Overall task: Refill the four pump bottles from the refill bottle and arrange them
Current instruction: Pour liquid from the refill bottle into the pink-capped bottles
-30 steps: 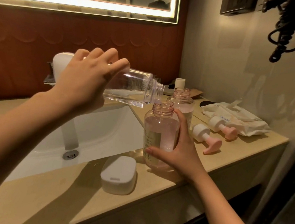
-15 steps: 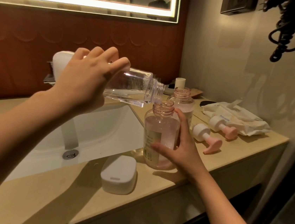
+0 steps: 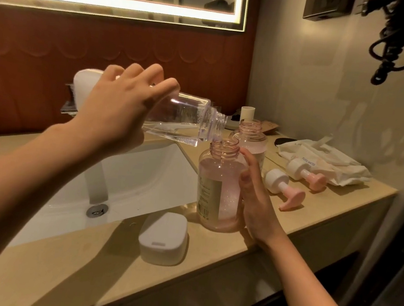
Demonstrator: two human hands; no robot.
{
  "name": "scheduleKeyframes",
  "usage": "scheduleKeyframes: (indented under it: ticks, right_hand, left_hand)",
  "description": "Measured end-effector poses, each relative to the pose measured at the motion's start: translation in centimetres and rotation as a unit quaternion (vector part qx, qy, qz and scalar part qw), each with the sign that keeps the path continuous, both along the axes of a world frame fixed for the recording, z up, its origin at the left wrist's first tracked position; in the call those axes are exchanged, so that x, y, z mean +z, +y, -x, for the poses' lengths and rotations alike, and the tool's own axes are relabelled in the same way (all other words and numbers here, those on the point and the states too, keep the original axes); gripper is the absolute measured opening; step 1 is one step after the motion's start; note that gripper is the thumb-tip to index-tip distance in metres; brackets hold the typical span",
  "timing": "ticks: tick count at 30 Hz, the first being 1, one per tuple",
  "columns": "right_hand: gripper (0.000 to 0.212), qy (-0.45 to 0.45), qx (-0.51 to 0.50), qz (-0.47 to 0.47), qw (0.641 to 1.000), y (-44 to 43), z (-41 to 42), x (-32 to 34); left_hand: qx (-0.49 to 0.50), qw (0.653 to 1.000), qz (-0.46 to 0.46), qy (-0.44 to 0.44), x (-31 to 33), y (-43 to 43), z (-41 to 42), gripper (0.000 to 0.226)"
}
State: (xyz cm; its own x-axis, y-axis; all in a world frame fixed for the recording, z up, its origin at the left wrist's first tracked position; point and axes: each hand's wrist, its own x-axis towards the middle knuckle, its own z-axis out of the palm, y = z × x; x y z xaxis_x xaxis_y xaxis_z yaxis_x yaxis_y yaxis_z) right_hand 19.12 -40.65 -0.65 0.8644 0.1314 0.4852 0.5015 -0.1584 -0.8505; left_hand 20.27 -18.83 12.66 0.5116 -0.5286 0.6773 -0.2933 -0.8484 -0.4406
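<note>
My left hand (image 3: 118, 108) grips a clear refill bottle (image 3: 187, 119), tipped almost level with its open neck over the mouth of a pink pump bottle (image 3: 220, 185). A thin stream drops into that bottle. My right hand (image 3: 253, 199) wraps the pink bottle's right side on the counter. A second open pink bottle (image 3: 250, 135) stands just behind it. Two pink-and-white pump heads (image 3: 285, 190) (image 3: 307, 173) lie on the counter to the right.
A white sink basin (image 3: 127, 182) with a faucet lies to the left. A white lidded box (image 3: 163, 239) sits near the counter's front edge (image 3: 234, 259). A wipes packet (image 3: 326, 159) rests by the right wall. A small cream cap (image 3: 247, 112) stands at the back.
The refill bottle's neck has dipped slightly lower over the pink bottle. My right hand has shifted its grip a little higher on the bottle's side.
</note>
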Motion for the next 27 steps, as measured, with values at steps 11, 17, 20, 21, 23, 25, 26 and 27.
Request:
scheduleKeyframes:
  ticks: [11,17,20,21,23,25,26,27]
  right_hand:
    - [0.068,-0.008,-0.003,-0.004,1.0,-0.04,-0.25,-0.1]
    - [0.068,-0.01,-0.005,-0.006,1.0,-0.08,-0.3,-0.18]
    - [0.069,-0.008,0.0,-0.008,1.0,-0.07,-0.25,-0.16]
    - [0.07,-0.009,0.001,-0.007,1.0,-0.08,-0.26,-0.18]
    - [0.072,-0.01,0.0,-0.007,1.0,-0.09,-0.29,-0.16]
    - [0.072,-0.01,-0.002,-0.007,1.0,-0.13,-0.32,-0.15]
    - [0.072,-0.01,-0.002,-0.007,1.0,-0.14,-0.33,-0.16]
    - [0.072,-0.011,-0.003,-0.007,1.0,-0.13,-0.36,-0.16]
  left_hand:
    - [0.001,1.0,-0.006,0.0,-0.07,0.21,-0.11,0.075]
    - [0.002,1.0,-0.008,-0.002,-0.08,0.17,-0.13,0.075]
    - [0.002,1.0,-0.006,-0.003,-0.07,0.17,-0.12,0.074]
    - [0.003,1.0,-0.006,-0.003,-0.06,0.16,-0.12,0.074]
    - [0.003,1.0,-0.006,-0.004,-0.03,0.11,-0.1,0.074]
    - [0.003,1.0,-0.007,-0.005,0.0,0.06,-0.06,0.074]
    - [0.002,1.0,-0.007,-0.005,0.03,0.04,-0.04,0.075]
    - [0.002,1.0,-0.007,-0.005,0.06,0.05,-0.04,0.075]
